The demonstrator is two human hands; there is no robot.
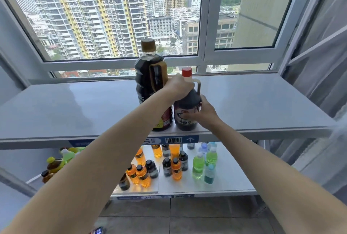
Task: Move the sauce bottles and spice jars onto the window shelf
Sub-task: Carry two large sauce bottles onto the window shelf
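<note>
Far left, the window shelf [75, 102] is bare grey w/ lots of open room; nothing there to knock.

Centre-left: tall dark sauce bottle [151, 87], brown cap, stands upright on the shelf, base close to the front edge. Risk here: the left forearm crosses right in front of it, so a careless pull-back could clip it & tip it off the lip.

Next over, left hand [178, 88] is wrapped over the shoulder/neck of the red-cap bottle [187, 109], fingers curled round it just below the cap, by the moulded handle. That bottle looks set down on the shelf, touching or almost touching the tall one, though I can't tell if full weight is on the surface yet. Right hand [201, 114] steadies its lower body, thumb across the label, fingers curled round the right side.

What could go wrong: both bottles sit near the front edge, so letting go early or nudging one into the other could send either over onto the small drink bottles [169, 166] on the lower shelf [225, 183]. My guess: pushing both deeper fixes that; there's plenty of depth back to the window frame [122, 64].

Right: shelf is open all the way to the edge, the easiest side for more bottles. No spice jars in view.
</note>
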